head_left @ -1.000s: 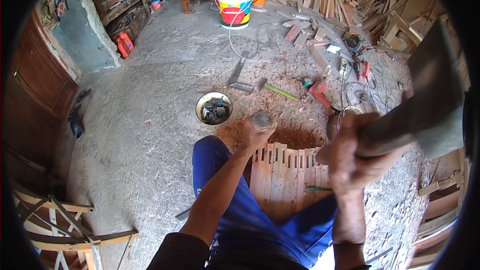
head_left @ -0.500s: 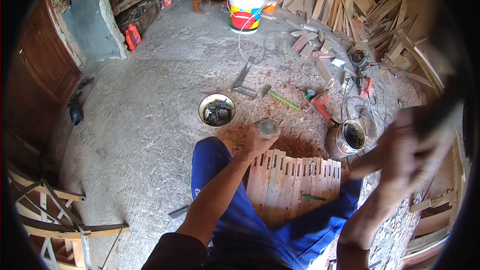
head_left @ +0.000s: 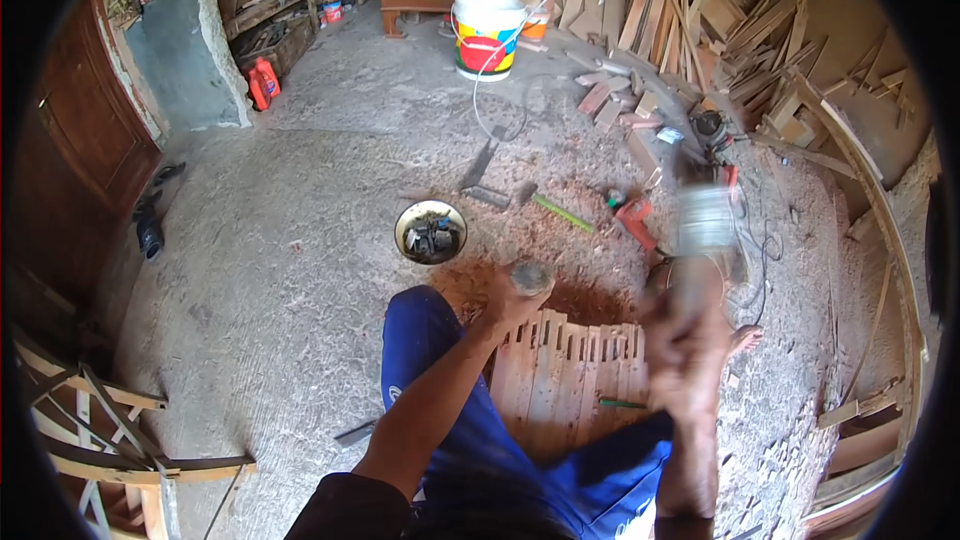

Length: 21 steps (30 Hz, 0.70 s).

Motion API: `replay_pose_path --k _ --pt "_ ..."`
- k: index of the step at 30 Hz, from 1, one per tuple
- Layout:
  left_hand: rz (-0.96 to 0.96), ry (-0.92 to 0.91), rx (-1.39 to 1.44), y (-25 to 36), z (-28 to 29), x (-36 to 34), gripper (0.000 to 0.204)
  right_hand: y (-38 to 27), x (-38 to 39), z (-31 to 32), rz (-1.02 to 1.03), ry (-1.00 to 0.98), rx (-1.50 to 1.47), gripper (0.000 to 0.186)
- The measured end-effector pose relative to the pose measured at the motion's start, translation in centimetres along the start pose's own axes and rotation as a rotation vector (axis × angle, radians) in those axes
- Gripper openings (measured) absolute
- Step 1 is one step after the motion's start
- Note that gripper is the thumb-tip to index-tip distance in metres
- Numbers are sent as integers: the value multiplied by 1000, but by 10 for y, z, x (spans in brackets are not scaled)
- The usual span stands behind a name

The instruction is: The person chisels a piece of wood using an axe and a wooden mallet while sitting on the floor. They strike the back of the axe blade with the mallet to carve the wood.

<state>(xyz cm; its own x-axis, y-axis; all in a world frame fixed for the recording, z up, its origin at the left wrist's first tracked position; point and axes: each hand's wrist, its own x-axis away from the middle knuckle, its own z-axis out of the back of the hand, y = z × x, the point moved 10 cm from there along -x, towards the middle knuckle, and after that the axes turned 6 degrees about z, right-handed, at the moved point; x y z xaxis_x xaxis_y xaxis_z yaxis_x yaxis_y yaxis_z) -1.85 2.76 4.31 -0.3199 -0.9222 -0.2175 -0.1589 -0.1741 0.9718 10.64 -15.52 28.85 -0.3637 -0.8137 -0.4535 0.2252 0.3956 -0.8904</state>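
Note:
My left hand is closed round an upright tool, probably a chisel, seen end-on by its worn round grey top, above the far end of pale wooden slats lying between my blue-trousered legs. The slats have narrow slots along their far ends, and a green pencil-like stick rests on them. My right hand grips a hammer or mallet, raised to the right of the left hand and smeared by motion; it partly hides a metal bucket behind it.
Ahead are a bowl of metal bits, an orange power tool, a green-yellow ruler, cables and a colourful bucket. Scrap wood is piled at back right, wooden frames at lower left, a door at left.
My right hand and the hammer have swung from far right inward toward my left hand. My left hand stays on its tool, slightly lower in the picture as the view shifts.

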Motion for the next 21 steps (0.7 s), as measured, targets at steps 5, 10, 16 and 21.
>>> replay_pose_path --k 5,10,16,21 --pt "-1 43 169 0 -5 -5 24 2 8 -16 549 -42 853 37" --pt "-26 218 99 -30 9 64 13 98 48 -44 -77 -572 906 75" --pt "240 -121 -305 -9 -28 -65 9 49 -12 -37 26 -311 626 65" --pt "204 71 -201 -26 -25 -98 32 86 -57 -47 -24 -606 952 57"
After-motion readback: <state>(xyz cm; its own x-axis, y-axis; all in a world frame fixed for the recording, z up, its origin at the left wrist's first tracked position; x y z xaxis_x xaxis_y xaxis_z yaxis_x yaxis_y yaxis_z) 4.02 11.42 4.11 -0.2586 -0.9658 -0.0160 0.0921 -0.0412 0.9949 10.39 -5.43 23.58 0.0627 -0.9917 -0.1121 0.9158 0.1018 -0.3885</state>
